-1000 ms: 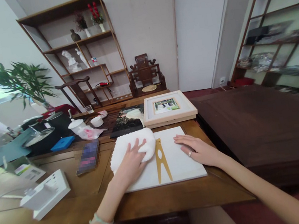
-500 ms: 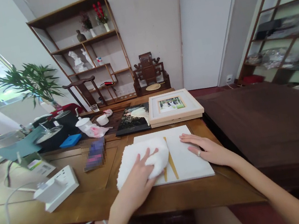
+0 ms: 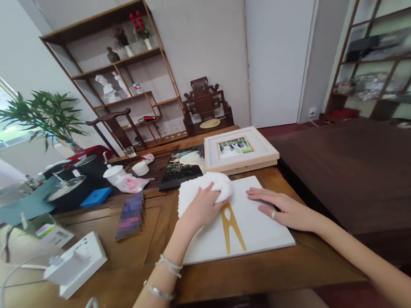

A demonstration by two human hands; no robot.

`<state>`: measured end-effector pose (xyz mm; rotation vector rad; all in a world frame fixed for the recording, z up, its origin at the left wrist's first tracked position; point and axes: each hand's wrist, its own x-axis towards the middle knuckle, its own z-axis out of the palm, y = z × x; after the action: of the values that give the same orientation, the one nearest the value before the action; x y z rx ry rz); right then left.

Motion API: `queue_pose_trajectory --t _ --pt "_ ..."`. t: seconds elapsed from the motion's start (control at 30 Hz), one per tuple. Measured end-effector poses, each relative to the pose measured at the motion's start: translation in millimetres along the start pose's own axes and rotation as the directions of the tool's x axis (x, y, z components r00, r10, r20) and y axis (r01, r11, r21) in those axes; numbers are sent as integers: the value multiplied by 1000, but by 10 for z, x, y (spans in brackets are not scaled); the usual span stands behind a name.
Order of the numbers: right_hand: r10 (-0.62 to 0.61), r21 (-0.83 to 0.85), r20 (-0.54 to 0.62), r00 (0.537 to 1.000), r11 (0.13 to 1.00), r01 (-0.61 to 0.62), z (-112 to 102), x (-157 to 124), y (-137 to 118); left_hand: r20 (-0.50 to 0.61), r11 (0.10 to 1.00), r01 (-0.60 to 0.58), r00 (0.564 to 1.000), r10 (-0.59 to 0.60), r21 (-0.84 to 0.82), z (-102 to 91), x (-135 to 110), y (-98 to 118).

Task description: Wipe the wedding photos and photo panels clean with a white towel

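A pale wall [image 3: 204,28] stands beyond a wooden table [image 3: 219,280], which bears a white board [image 3: 264,237], with a framed picture [image 3: 236,147] just behind. A bunched white cloth [image 3: 191,190] sits on the board's far left under the left hand [image 3: 204,209]; whether its fingers grip or merely press cannot be told. The right hand [image 3: 283,209] lies flat on the board, thumb apart. Light pressure there might let the board slide; rubbing could scuff the tan clothespin shape [image 3: 229,222].

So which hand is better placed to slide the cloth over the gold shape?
Likely the left hand: it rests on the white cloth, near the gold shape. The right hand touches the white board, not the cloth.
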<state>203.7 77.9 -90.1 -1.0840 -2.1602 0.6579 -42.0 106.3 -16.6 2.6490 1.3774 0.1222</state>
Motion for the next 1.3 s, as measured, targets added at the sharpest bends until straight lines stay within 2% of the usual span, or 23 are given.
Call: queue_pose_trajectory --t 0.17,0.3,0.43,0.57,0.7,0.8,0.9,1.03,1.17,1.3 --pt "-11 -2 -6 1000 1000 11 -8 5 -10 -2 997 -63 998 64 46 7 185 229" --pt "-81 2 6 997 997 81 -44 31 -69 21 991 -97 995 95 96 88 155 469" --pt "-123 1 16 992 992 123 -63 47 -101 27 982 -81 997 77 171 148 3 593" --pt "-95 1 -8 995 995 95 -41 36 -75 63 975 -78 996 66 210 120 -188 649" --pt "-53 -10 -16 998 999 53 -23 23 -51 133 979 -76 990 51 187 117 -479 832" --pt "-42 -30 0 999 999 42 -24 17 -37 200 981 -129 975 99 143 185 -713 1027" --pt "-48 -36 0 999 998 48 -27 12 -25 234 974 -196 958 166 113 245 -844 1148" --pt "-61 -22 -7 998 998 61 -30 18 -30 191 979 -158 973 131 132 198 -776 1096" --pt "-53 -14 -12 999 999 53 -31 26 -42 127 983 -66 991 44 171 114 -536 920" --pt "-59 3 -22 998 998 59 -29 22 -34 58 982 -32 998 21 188 137 -317 788"
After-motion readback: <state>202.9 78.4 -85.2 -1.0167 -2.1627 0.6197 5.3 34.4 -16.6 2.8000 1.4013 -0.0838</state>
